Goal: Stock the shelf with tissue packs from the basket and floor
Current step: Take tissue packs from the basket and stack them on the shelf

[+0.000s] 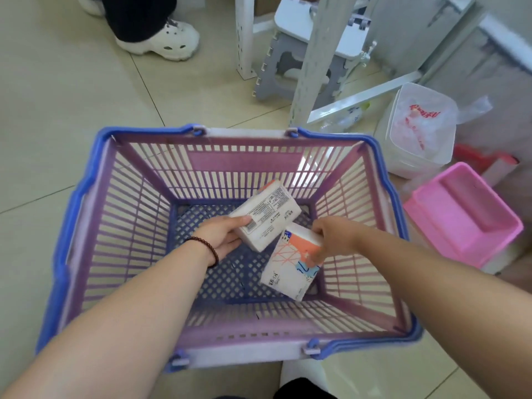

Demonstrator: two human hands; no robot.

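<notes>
Hands (223, 233) on packs (266, 216) mid-basket (247, 133)

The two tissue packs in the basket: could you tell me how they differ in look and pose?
The left pack shows its plain white side with small print and a barcode; the right pack shows an orange, pink and blue pattern. The left pack, in the left hand, partly overlaps the right pack, gripped at its top by the right hand. They point in different directions. Both are soft rectangular packs of similar size inside the basket.
</notes>
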